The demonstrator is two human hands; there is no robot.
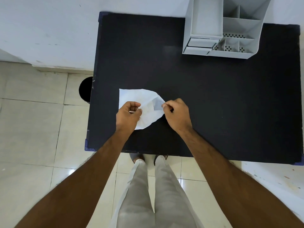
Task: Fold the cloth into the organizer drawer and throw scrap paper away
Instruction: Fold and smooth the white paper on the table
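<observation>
A white cloth [141, 99] lies on the black table [213, 99] near its front left part, partly lifted and folded over. My left hand [129, 115] pinches its near left edge. My right hand [176, 115] pinches its right corner, which is raised off the table. A grey organizer [227, 30] stands at the table's back right, with an upper drawer [206, 17] pulled out and a small lower drawer front [201, 42] beneath it. No scrap paper is visible.
A black round bin [85, 89] stands on the tiled floor, half hidden by the table's left edge. A white wall runs behind the table. My legs and shoes [148, 160] are at the table's front edge.
</observation>
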